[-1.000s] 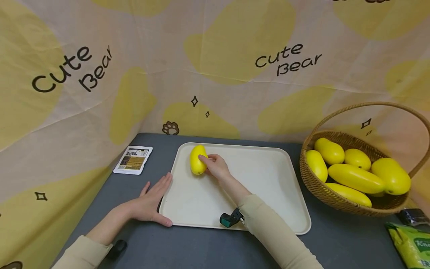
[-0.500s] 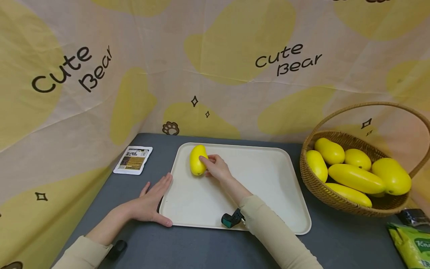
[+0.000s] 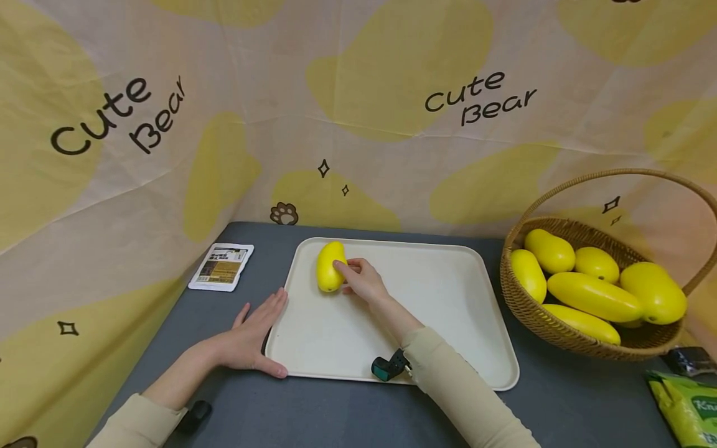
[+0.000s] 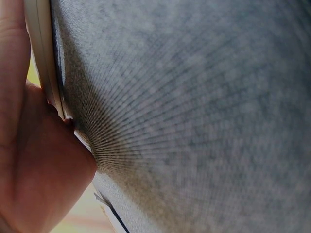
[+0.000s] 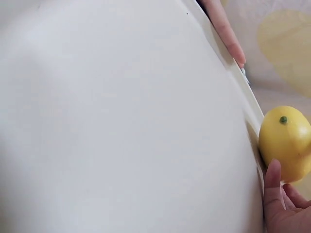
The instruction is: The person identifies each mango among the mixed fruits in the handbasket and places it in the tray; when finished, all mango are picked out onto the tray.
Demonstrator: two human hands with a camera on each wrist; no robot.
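Observation:
A yellow mango [image 3: 329,267] lies lengthwise near the far left corner of the cream tray [image 3: 431,298]. My right hand [image 3: 365,281] holds it from the right, the thumb on its side and the fingers partly hidden beyond it. In the right wrist view the mango [image 5: 285,141] shows a small green stem spot, with the thumb against its lower edge. My left hand [image 3: 253,338] lies spread along the tray's left edge, fingers straight and thumb at the near corner. Up close in the left wrist view, that hand [image 4: 43,165] is right at the tray's rim [image 4: 44,53].
To the right stands a wicker basket [image 3: 526,326] with a tall handle, holding several yellow fruits [image 3: 594,295]. A white labelled packet [image 3: 221,267] lies left of the tray. At the right edge are a green packet [image 3: 686,407] and a dark packet [image 3: 689,361]. Printed cloth hangs behind the grey tabletop [image 3: 313,410].
My right hand has shifted very slightly right along the mango's side. The mango, tray and left hand look unchanged.

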